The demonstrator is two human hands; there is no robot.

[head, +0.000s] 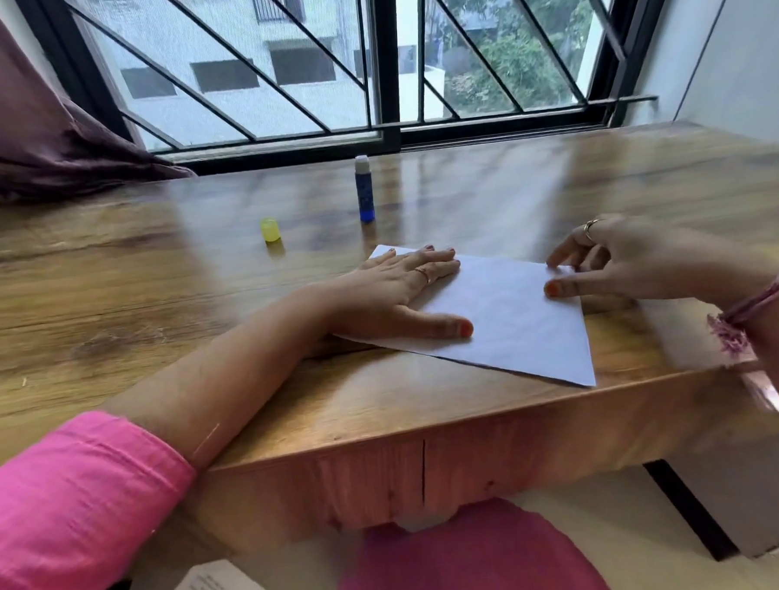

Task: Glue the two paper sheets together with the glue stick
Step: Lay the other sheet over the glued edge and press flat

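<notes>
Paper (511, 320) near table (152, 289) edge, left hand (401, 294) flat, right hand (625, 260) touching

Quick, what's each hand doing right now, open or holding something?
Left hand: open, pressing flat on the paper.
Right hand: thumb and fingertip at the paper's right edge; pinch or press, cannot tell.

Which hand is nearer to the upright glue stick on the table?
Left. The left hand lies flat on the left part of the paper, just in front of the glue stick. The right hand touches the paper's right edge, farther off to the right.
</notes>
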